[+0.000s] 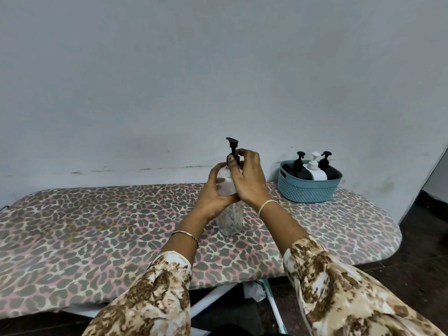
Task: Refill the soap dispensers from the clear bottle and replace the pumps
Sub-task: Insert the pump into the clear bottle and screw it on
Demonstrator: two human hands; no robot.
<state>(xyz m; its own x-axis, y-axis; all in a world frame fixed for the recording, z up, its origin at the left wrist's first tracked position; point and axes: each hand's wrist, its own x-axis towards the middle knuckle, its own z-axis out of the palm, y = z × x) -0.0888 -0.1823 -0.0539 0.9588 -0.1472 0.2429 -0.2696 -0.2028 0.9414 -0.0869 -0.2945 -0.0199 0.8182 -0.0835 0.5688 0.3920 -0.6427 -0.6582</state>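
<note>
A clear bottle [229, 220] stands upright on the leopard-print board [97, 226], near its middle. A black pump [232, 144] sticks up from the bottle's neck. My left hand [213, 195] grips the bottle's upper body from the left. My right hand [248, 178] pinches the pump's black collar with thumb and fingers. Three soap dispensers stand in a teal basket [306, 187] at the back right: a black one [297, 169], a white one [315, 168] and another black one [327, 167], each with a pump on top.
A pale wall runs right behind the board. The board's rounded right end lies near a dark floor [421, 251]. White and green legs [269, 301] show beneath the front edge.
</note>
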